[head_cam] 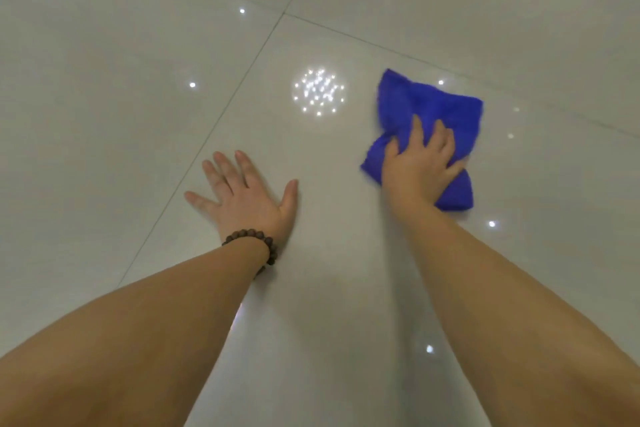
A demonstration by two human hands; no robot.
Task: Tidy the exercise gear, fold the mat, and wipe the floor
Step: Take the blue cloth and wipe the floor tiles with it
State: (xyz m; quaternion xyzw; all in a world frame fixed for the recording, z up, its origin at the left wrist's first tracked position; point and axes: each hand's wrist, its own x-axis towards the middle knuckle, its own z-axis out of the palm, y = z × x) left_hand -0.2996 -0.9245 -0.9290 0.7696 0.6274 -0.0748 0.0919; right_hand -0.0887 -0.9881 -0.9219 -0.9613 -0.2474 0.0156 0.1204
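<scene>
1. Right now my right hand (420,163) lies on top of the blue cloth (429,114), fingers spread and bent a little into the fabric, with a fold bunched up between them. I read it as a press with a light pinch, not a closed fist.
2. My left hand (242,198) is flat on the floor (104,80), fingers straight and splayed, holding nothing. It looks like a prop for my weight. A bead bracelet (258,241) sits at that wrist.
3. The cloth sits at about two o'clock from my left hand, well apart from it, crumpled on one pale glossy tile. Most of it spreads out toward twelve o'clock beyond my fingertips, and a smaller lump pokes out at five o'clock under the heel of my palm.
4. Handling, as I judge it: the cloth is soft, light and limp, so it will ruck up instead of sliding as a sheet. I would press through the middle with a flat palm and keep an edge pinched so it does not roll away.
5. The tiles shine, with ceiling lights mirrored at eleven o'clock from the cloth, so I expect a slick surface. The cloth should glide easily, and my propping hand could slip.
6. Neither mat nor exercise gear is in view.
</scene>
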